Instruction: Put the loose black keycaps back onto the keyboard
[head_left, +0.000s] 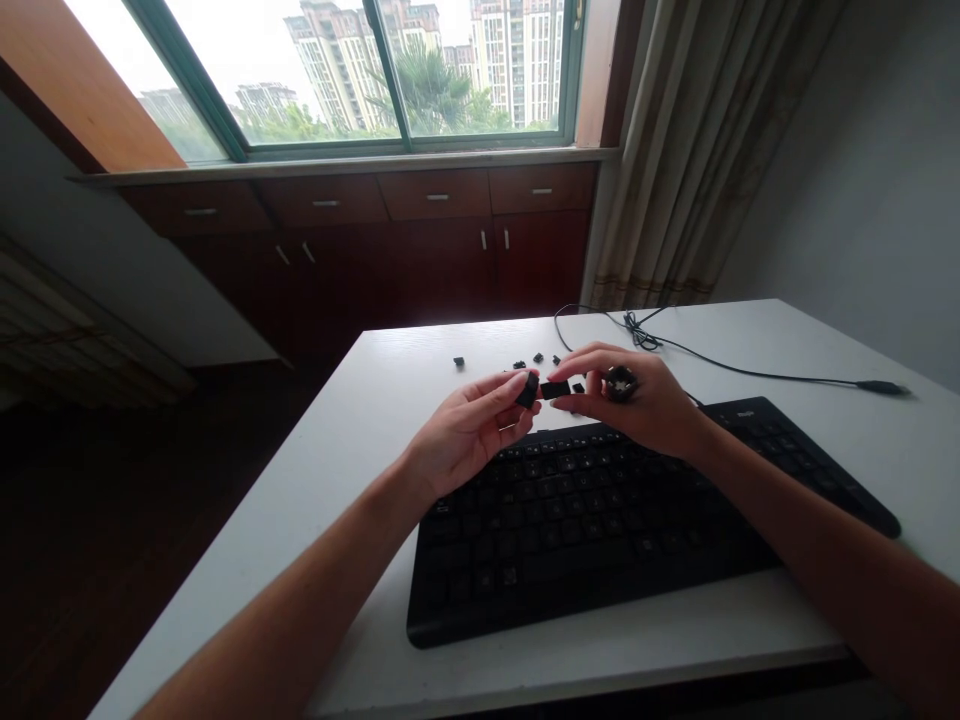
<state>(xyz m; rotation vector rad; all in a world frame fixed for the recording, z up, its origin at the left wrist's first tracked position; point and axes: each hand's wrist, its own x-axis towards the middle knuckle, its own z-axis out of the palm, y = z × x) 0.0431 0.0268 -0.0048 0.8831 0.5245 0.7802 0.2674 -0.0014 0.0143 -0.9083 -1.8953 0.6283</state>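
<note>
Left hand (pixel 476 420): main risk, in my judgement, is its small black block (pixel 528 391) slipping, since only thumb and fingertips pinch it; the lower fingers are loosely curled. Right hand (pixel 654 402): thumb and forefinger nearly closed, pinching a flat black piece (pixel 556 390) by its edges; too much squeeze could make it flip out. The two pieces are held just beside each other, above the bench (pixel 337 450) near the keyboard's (pixel 555 565) far edge; contact between them: cannot tell. A dark object with a cross-shaped centre (pixel 621 384) sits at the right fingers; worn or held, unclear. Anything dropped might get mixed up with the loose black bits (pixel 459 361) beyond, or lost against the dark keys.
</note>
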